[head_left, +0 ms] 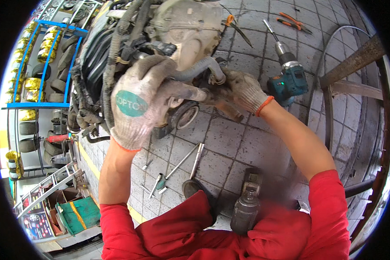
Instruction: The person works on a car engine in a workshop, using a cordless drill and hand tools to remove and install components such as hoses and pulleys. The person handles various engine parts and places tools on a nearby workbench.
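Both my hands wear dirty white knit gloves with orange cuffs. My left hand (pixel 138 99) is closed around a grey rubber hose (pixel 197 69), its index finger stretched toward the hose's far end. At that end the hose bends down into a clamped joint. My right hand (pixel 245 91) is closed at the dark pipe fitting (pixel 219 89) beside the joint; its fingertips are partly hidden. Under the hands hangs a round pulley-like part (pixel 187 117). The engine (pixel 182 21), with its dusty cover and a ribbed conduit (pixel 112 65), stands just beyond.
A teal cordless drill (pixel 290 82) stands on the tiled floor at right, near orange-handled pliers (pixel 294 24). Ratchets and sockets (pixel 160 182) lie below my hands. A dark bottle-shaped tool (pixel 246 212) is by my knee. Tyre racks (pixel 43 105) line the left; a metal frame (pixel 355 60) stands right.
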A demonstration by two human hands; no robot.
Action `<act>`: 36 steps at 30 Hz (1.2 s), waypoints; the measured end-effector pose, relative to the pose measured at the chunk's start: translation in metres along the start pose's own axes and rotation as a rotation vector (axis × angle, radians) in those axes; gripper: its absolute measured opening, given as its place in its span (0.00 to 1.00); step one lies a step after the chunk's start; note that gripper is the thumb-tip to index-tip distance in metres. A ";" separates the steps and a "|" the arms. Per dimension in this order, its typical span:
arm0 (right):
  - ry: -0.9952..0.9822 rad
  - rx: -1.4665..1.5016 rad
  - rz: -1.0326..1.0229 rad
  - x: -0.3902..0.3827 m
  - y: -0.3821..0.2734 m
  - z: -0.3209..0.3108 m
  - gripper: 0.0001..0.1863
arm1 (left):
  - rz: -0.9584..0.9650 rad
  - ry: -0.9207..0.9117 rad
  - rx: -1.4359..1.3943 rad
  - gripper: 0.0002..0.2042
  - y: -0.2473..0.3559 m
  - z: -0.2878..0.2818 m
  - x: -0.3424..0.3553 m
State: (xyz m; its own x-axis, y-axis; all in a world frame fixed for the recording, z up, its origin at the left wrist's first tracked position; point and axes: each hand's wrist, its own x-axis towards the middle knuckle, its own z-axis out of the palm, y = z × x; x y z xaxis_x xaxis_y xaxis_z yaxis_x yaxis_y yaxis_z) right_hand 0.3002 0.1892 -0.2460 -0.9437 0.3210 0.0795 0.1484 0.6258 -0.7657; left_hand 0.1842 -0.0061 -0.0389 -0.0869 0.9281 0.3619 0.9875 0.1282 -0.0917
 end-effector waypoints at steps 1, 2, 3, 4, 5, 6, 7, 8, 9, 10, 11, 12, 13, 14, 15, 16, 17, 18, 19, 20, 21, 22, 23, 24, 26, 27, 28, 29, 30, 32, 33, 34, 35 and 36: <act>-0.011 0.031 -0.001 -0.003 -0.007 -0.008 0.29 | 0.155 -0.004 0.080 0.20 -0.005 0.000 -0.001; 0.015 0.074 -0.060 -0.006 -0.011 -0.015 0.29 | 0.142 0.001 0.087 0.19 -0.004 0.001 -0.002; 0.052 0.049 -0.090 -0.011 -0.014 -0.020 0.29 | 0.020 -0.012 0.042 0.19 -0.008 0.007 -0.009; 0.095 0.022 -0.125 -0.015 -0.017 -0.026 0.30 | 0.038 0.003 0.035 0.20 -0.007 0.007 -0.008; 0.136 -0.005 -0.161 -0.019 -0.018 -0.030 0.30 | 0.054 0.018 0.029 0.20 -0.007 0.008 -0.007; 0.206 -0.008 -0.253 -0.023 -0.005 -0.023 0.31 | 0.069 0.093 0.012 0.19 -0.009 0.014 -0.009; 0.216 0.078 -0.268 -0.023 -0.011 -0.027 0.32 | 0.078 0.089 0.007 0.19 -0.008 0.015 -0.009; 0.225 0.164 -0.283 -0.023 -0.018 -0.030 0.32 | 0.086 0.086 0.002 0.18 -0.006 0.016 -0.011; 0.232 0.190 -0.294 -0.029 -0.025 -0.037 0.33 | 0.093 0.083 -0.003 0.18 -0.003 0.017 -0.012; 0.235 0.218 -0.311 -0.033 -0.048 -0.051 0.34 | 0.105 0.067 -0.018 0.18 0.000 0.014 -0.015; 0.241 0.182 -0.339 -0.037 -0.058 -0.062 0.33 | 0.106 0.058 -0.032 0.19 0.003 0.011 -0.013; 0.245 0.146 -0.367 -0.040 -0.066 -0.070 0.33 | 0.106 0.047 -0.046 0.19 0.005 0.007 -0.011; 0.252 0.110 -0.398 -0.041 -0.071 -0.074 0.33 | 0.109 0.038 -0.057 0.20 0.007 0.003 -0.010; 0.296 0.084 -0.546 -0.039 -0.074 -0.080 0.30 | 0.116 0.025 -0.092 0.21 0.008 0.001 -0.011; 0.235 0.012 -0.546 -0.041 -0.081 -0.087 0.29 | 0.101 0.054 -0.139 0.20 0.009 0.002 -0.012; 0.175 -0.062 -0.547 -0.044 -0.095 -0.101 0.27 | 0.086 0.085 -0.184 0.19 0.010 0.003 -0.013; 0.115 -0.135 -0.547 -0.046 -0.105 -0.109 0.27 | 0.072 0.116 -0.230 0.18 0.011 0.002 -0.014; 0.134 -0.170 -0.642 -0.043 -0.104 -0.109 0.29 | 0.060 0.090 -0.286 0.19 0.013 0.000 -0.015; 0.065 0.014 -0.586 -0.045 -0.106 -0.110 0.30 | 0.087 0.115 -0.263 0.19 0.014 -0.002 -0.015; -0.005 0.196 -0.524 -0.048 -0.110 -0.111 0.31 | 0.113 0.139 -0.241 0.20 0.014 -0.004 -0.015; -0.082 0.281 -0.433 -0.052 -0.116 -0.121 0.32 | 0.138 0.163 -0.217 0.20 0.013 -0.006 -0.015; -0.155 0.371 -0.336 -0.056 -0.122 -0.129 0.32 | 0.159 0.172 -0.217 0.20 0.010 -0.008 -0.017; -0.218 0.454 -0.234 -0.059 -0.128 -0.136 0.33 | 0.143 0.171 -0.237 0.20 0.008 -0.010 -0.019; -0.219 0.475 -0.240 -0.059 -0.127 -0.136 0.32 | 0.126 0.170 -0.256 0.21 0.007 -0.013 -0.021; -0.029 0.373 -0.464 -0.055 -0.118 -0.128 0.33 | 0.122 0.179 -0.301 0.21 0.006 -0.013 -0.019; -0.034 0.426 -0.417 -0.058 -0.117 -0.129 0.34 | 0.125 0.184 -0.323 0.20 0.008 -0.013 -0.019; -0.043 0.484 -0.373 -0.061 -0.124 -0.127 0.35 | 0.123 0.185 -0.342 0.20 0.009 -0.014 -0.021; -0.052 0.541 -0.327 -0.061 -0.130 -0.126 0.36 | 0.121 0.186 -0.361 0.20 0.010 -0.015 -0.023; -0.053 0.553 -0.317 -0.059 -0.131 -0.123 0.36 | 0.121 0.199 -0.378 0.20 0.011 -0.017 -0.023; 0.055 0.486 -0.439 -0.057 -0.129 -0.113 0.35 | 0.126 0.223 -0.421 0.20 0.011 -0.015 -0.023; 0.109 0.451 -0.501 -0.057 -0.129 -0.111 0.34 | 0.105 0.223 -0.469 0.20 0.012 -0.013 -0.023; 0.196 0.242 -0.584 -0.057 -0.133 -0.116 0.33 | 0.082 0.220 -0.509 0.20 0.013 -0.014 -0.024; 0.200 0.250 -0.581 -0.058 -0.137 -0.114 0.33 | 0.060 0.218 -0.549 0.20 0.012 -0.014 -0.026; 0.204 0.257 -0.577 -0.060 -0.140 -0.110 0.33 | 0.013 0.182 -0.598 0.21 0.012 -0.010 -0.031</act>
State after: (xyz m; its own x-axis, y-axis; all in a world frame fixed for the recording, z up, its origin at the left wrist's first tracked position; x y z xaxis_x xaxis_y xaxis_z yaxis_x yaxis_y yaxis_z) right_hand 0.3686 0.1605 -0.0729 -0.7721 0.1294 0.6222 -0.4629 0.5564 -0.6900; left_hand 0.2005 -0.0367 -0.0419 -0.1029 0.8472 0.5212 0.8957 -0.1489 0.4189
